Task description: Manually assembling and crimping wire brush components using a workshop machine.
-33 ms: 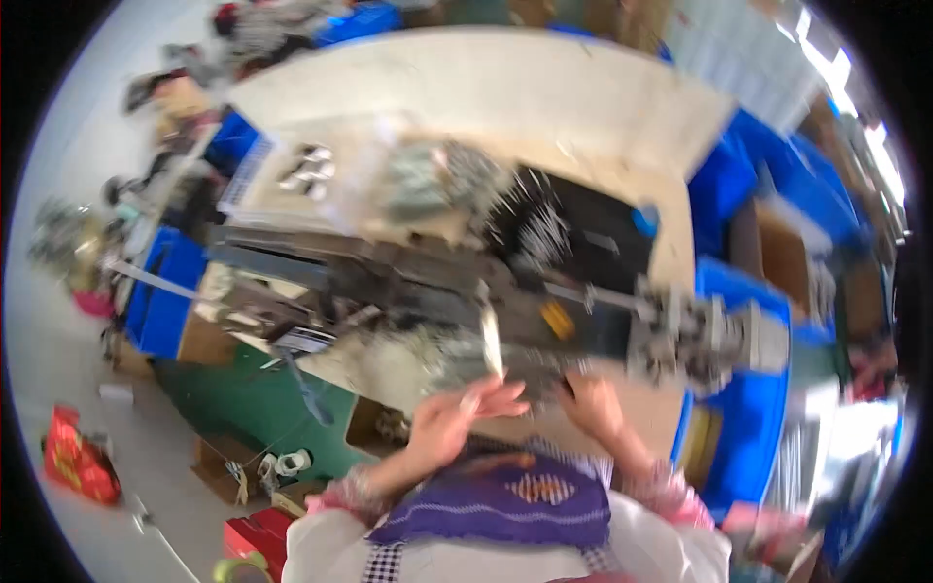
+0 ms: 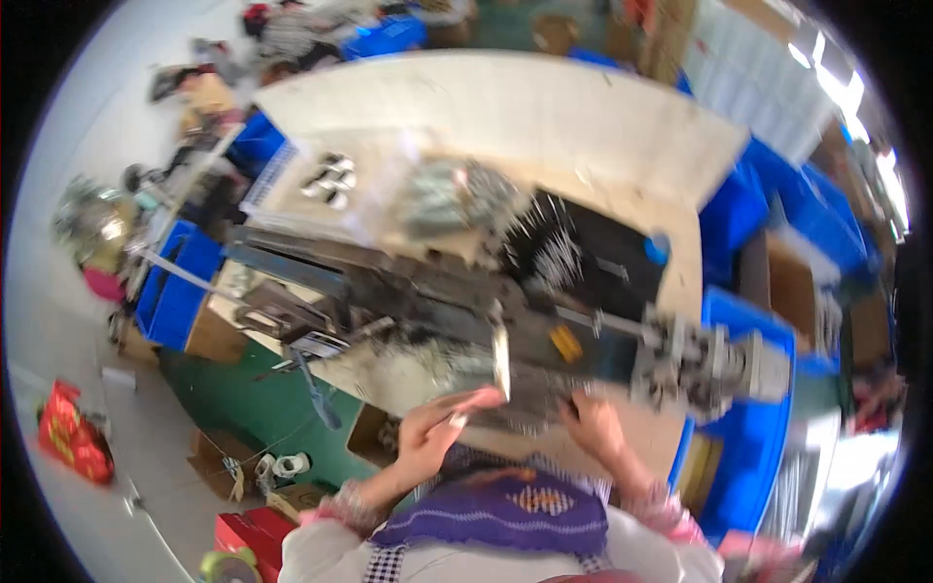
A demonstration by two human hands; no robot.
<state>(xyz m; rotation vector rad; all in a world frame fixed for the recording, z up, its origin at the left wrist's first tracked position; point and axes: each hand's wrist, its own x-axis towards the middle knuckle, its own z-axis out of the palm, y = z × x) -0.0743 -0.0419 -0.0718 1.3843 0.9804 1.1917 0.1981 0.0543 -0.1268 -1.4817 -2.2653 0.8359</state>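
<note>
A long dark metal bench machine (image 2: 418,291) lies across the table in front of me. From its middle a pale upright lever (image 2: 501,355) sticks out towards me. My left hand (image 2: 437,423) is at the lever's near end, its fingers stretched out; blur hides whether they touch it. My right hand (image 2: 595,428), at the machine's near edge, has curled fingers around something I cannot make out. A small yellow block (image 2: 565,342) sits on the machine beyond that hand. Grey clamp-like metal fittings (image 2: 695,364) make up the machine's right end.
Behind the machine are a black mat (image 2: 612,257) with a pile of thin metal pins (image 2: 554,253), a plastic bag of parts (image 2: 447,199) and a clear tray (image 2: 369,185) with shiny parts. A large blue bin (image 2: 758,437) stands at right, a smaller blue bin (image 2: 180,291) at left.
The whole view has shifted slightly. My left hand's spread fingers have come closer together near the lever's end. My right hand stays at the machine's near edge.
</note>
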